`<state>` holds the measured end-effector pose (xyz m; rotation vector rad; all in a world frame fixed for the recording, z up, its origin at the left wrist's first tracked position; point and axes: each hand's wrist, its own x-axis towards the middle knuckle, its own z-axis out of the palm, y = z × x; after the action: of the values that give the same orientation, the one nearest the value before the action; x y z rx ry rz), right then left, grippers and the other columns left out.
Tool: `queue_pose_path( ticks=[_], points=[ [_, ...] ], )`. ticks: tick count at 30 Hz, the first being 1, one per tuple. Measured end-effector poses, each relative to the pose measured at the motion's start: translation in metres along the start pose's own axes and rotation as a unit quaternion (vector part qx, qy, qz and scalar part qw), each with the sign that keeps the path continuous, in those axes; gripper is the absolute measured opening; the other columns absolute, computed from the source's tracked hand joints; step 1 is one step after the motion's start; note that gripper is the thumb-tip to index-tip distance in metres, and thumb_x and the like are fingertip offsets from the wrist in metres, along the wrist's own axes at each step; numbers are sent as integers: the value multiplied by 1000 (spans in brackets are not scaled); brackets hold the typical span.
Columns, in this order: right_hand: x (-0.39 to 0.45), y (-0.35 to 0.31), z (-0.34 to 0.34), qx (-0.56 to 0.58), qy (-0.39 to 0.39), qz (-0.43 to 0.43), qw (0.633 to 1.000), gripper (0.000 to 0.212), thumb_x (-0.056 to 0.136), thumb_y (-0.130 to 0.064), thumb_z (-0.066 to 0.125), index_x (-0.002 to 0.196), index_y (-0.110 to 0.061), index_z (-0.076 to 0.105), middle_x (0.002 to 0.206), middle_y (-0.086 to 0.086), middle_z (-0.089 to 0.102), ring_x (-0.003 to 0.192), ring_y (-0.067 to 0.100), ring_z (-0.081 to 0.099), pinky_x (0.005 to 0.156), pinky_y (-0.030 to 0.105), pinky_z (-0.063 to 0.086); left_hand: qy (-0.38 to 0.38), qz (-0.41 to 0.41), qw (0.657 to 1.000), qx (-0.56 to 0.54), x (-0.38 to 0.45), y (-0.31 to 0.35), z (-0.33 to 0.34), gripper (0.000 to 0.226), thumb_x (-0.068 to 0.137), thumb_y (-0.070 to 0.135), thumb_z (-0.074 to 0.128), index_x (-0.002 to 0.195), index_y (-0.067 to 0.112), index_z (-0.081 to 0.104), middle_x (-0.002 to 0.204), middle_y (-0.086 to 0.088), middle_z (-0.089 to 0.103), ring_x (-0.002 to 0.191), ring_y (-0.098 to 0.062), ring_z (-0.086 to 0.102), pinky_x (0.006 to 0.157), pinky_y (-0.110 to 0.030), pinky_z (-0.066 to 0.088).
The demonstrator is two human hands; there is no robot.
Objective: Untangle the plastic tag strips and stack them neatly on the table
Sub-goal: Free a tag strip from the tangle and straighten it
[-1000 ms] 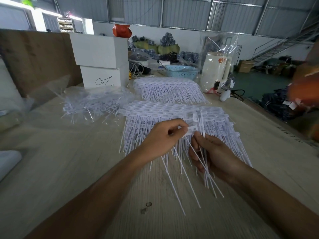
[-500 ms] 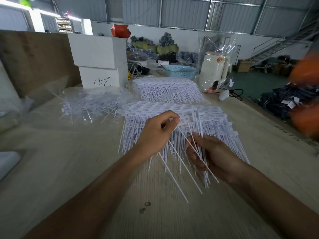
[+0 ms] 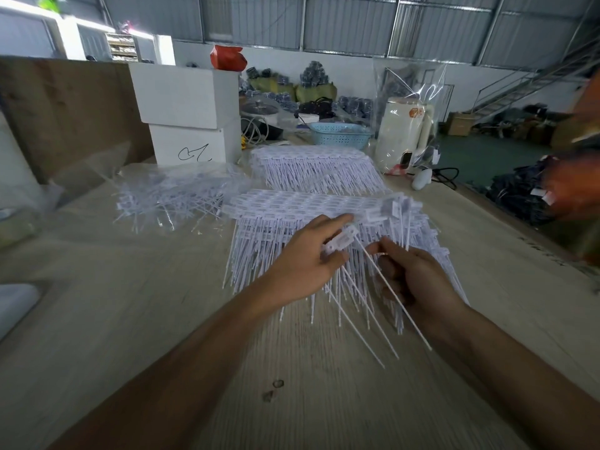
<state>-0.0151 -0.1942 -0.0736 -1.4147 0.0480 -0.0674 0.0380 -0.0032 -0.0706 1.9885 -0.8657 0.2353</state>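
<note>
We see our left hand [image 3: 303, 264] low over the near stack of tag strips [image 3: 311, 207], which lies in the middle of the wooden table [image 3: 130, 319]. This hand pinches the flat white head of a few tag strips [image 3: 341, 243] between thumb and fingers; the index finger is stretched out along the top of the head. The thin tails of these strips run down toward us, past the near edge of the stack, and end above bare wood.

Our right hand [image 3: 412, 277] is just beside the left one, on its right side, with the fingers curled. One long tail crosses over this hand, and the thumb and index finger seem to hold it near the head, but we cannot tell exactly how tight.

The near stack is ordered, with heads in rows at the far side and tails pointing to us. Both hands are over its near part. A second ordered stack [image 3: 318, 167] lies behind it, near but apart. At the left, a loose tangled pile [image 3: 172, 196] of strips lies partly in clear plastic, well apart from both hands.

Behind them stand two white boxes [image 3: 191, 112], a blue basket [image 3: 341, 134] and a white kettle [image 3: 402, 131].
</note>
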Motion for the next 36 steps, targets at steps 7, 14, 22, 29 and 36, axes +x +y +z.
queue_pose_path(
  ticks=[7, 14, 22, 29, 36],
  points=[
    [-7, -3, 6, -64, -24, -13, 998, 37, 93, -43, 66, 66, -17, 64, 57, 1, 31, 46, 13, 28, 43, 27, 19, 18, 29, 999, -24, -2, -2, 5, 30, 90, 19, 74, 108, 22, 50, 92, 9, 71, 84, -2, 69, 71, -29, 57],
    [-4, -2, 6, -14, -7, -4, 1000, 29, 92, -29, 70, 68, -14, 69, 50, -1, 43, 40, 11, 36, 38, 22, 31, -25, 56, 993, 103, -6, 3, 1, 30, 97, 31, 62, 124, 27, 51, 118, 7, 70, 97, -14, 67, 75, -28, 50],
    [0, 2, 2, -33, -27, -27, 999, 33, 94, -33, 66, 75, -6, 71, 48, 0, 33, 40, 15, 27, 39, 23, 22, 50, 97, 965, 240, -7, 2, -1, 24, 96, 32, 63, 117, 23, 64, 101, 3, 70, 87, -20, 65, 66, -33, 50],
    [-2, 2, -1, -49, -51, -67, 995, 37, 94, -32, 65, 74, -1, 68, 49, 0, 27, 40, 15, 24, 40, 22, 22, 11, 63, 987, 146, -5, 0, 3, 22, 102, 28, 53, 96, 15, 69, 77, -1, 67, 69, -19, 62, 65, -40, 53],
    [-5, 0, 3, -67, -42, -94, 992, 39, 86, -41, 68, 71, -4, 66, 49, -3, 28, 42, 13, 23, 45, 27, 17, -9, -26, 984, -176, -1, 0, 0, 15, 99, 0, 55, 94, 1, 70, 77, -10, 70, 66, -19, 66, 65, -29, 52]
  ],
)
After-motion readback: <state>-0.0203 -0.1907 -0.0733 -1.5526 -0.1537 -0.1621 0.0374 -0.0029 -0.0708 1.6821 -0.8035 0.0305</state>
